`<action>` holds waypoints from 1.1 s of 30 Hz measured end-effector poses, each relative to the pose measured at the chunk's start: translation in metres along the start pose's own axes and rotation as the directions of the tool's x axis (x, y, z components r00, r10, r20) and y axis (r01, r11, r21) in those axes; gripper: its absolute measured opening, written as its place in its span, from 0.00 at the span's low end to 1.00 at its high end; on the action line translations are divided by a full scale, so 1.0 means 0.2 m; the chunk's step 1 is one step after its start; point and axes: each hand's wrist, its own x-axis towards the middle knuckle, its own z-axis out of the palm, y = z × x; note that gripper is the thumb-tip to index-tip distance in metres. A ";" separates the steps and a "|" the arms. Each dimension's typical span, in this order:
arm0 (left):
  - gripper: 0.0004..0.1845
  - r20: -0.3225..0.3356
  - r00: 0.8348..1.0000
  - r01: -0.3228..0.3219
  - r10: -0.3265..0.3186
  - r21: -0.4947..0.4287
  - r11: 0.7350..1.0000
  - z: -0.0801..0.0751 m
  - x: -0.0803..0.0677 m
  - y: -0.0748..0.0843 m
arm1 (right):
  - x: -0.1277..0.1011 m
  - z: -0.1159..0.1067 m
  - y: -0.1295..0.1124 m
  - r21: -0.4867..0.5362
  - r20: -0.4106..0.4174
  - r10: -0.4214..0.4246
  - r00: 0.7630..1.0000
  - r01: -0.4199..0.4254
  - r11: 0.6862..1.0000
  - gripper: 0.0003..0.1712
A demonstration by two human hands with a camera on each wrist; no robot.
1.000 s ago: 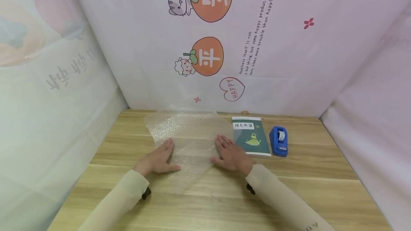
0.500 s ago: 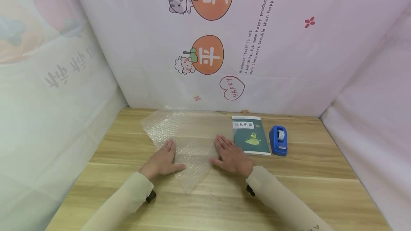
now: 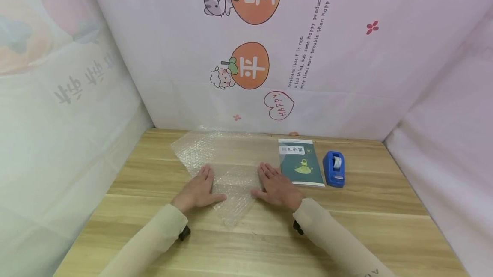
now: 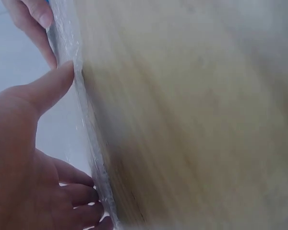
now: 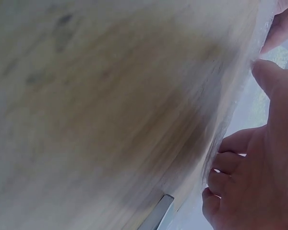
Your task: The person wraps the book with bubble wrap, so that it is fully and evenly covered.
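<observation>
A clear sheet of bubble wrap lies on the wooden table, one corner pointing toward the person. My left hand rests on its left edge with fingers straight and thumb spread inward. On the opposite edge my right hand lies the same way, palm down. In the left wrist view, the thumb and fingertips of the left hand meet the sheet's thin edge. The right wrist view has the right hand touching the sheet, with the green booklet's edge close by.
Right of the sheet lies a green booklet with a white label, its left edge overlapped by the wrap. Beside it stands a blue tape dispenser. Printed white cloth walls the table at the back and both sides.
My left hand has slid a little to the right, and the sheet's near corner has shifted right with it. My right hand has stayed almost still.
</observation>
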 end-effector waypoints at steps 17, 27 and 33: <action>0.61 0.028 1.000 -0.003 0.005 -0.069 0.998 -0.05 0.05 -0.11 | 0.04 0.00 -0.05 0.034 0.026 0.019 0.999 -0.020 0.999 0.54; 0.62 0.014 1.000 -0.018 0.019 -0.099 0.995 -0.07 0.05 -0.17 | 0.07 -0.01 -0.10 0.019 0.019 0.009 1.000 -0.010 1.000 0.53; 0.60 -0.012 0.999 -0.040 0.039 -0.084 0.996 -0.09 0.04 -0.18 | 0.06 -0.02 -0.10 0.035 0.015 -0.003 1.000 0.002 0.999 0.53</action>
